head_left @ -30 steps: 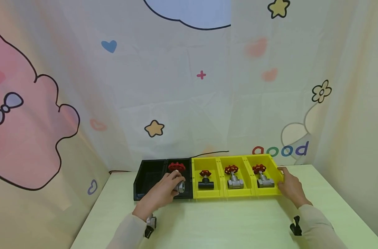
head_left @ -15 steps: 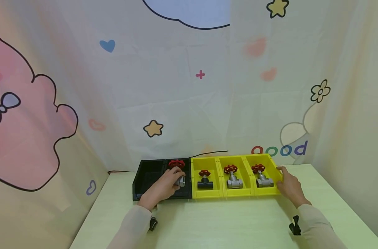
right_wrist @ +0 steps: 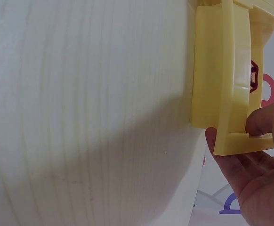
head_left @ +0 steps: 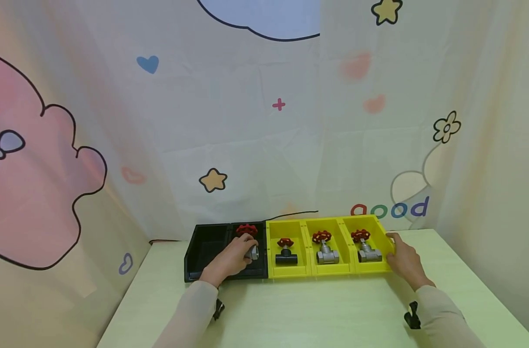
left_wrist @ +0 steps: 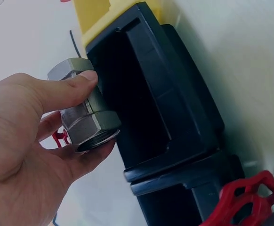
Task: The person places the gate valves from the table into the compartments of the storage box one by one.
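Note:
My left hand (head_left: 231,257) holds a silver metal gate valve (left_wrist: 85,106) by its body, thumb on one side and fingers round the other. Its red handwheel (head_left: 247,230) points toward the back wall. The valve is over the right-hand black bin (head_left: 259,271); much of it is hidden by the fingers in the head view. My right hand (head_left: 405,260) grips the right side wall of the end yellow bin (right_wrist: 227,84), thumb inside and fingers outside. That bin contains a silver valve (head_left: 369,254) with a red handwheel.
Two more yellow bins hold a black-bodied valve (head_left: 286,257) and a silver valve (head_left: 327,256). At the row's left end stands another black bin (head_left: 205,277). Another red handwheel (left_wrist: 250,202) shows low in the left wrist view. A thin black cable (head_left: 290,214) runs behind the bins.
My left hand has shifted slightly with the valve over the black bin, its forearm moving forward and hiding the silver piece seen on the table beside the sleeve. My right hand keeps its grip.

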A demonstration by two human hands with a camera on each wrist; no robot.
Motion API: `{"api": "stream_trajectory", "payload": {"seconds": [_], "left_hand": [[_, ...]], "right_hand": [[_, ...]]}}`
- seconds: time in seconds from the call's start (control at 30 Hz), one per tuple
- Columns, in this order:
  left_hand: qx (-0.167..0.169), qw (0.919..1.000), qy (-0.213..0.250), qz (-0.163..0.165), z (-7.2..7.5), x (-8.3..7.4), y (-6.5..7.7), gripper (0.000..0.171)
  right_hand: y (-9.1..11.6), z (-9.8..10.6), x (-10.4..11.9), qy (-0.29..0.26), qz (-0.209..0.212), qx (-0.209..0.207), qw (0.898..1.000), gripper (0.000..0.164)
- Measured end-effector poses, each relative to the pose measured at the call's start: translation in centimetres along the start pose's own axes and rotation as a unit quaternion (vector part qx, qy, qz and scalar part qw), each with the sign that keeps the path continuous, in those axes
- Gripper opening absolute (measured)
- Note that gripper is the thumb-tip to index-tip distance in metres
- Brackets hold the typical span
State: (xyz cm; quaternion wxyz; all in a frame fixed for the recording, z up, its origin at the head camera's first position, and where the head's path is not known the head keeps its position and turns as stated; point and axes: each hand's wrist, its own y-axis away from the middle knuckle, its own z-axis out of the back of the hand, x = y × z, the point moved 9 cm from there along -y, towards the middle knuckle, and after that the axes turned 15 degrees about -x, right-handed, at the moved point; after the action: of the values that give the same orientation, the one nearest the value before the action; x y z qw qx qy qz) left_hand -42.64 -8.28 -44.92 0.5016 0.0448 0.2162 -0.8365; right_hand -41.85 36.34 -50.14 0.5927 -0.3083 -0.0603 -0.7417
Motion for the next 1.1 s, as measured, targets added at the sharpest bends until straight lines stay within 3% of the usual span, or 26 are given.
{"api": "stream_trajectory", "payload": {"seconds": [0.6,1.1], "left_hand": [[0.013,0.9998,-0.012,0.012,-2.3,1.1,-1.5,0.047],[0.027,0.9994,-0.020,-0.010,-4.0,1.3,-1.6,0.037]], "right_hand": [[0.1,0.0,-0.2,-0.011,-0.012,0.007,1.000,0.062],[0.0,0.1,0.0,-0.007,0.000,0.003,1.000,0.059]]}}
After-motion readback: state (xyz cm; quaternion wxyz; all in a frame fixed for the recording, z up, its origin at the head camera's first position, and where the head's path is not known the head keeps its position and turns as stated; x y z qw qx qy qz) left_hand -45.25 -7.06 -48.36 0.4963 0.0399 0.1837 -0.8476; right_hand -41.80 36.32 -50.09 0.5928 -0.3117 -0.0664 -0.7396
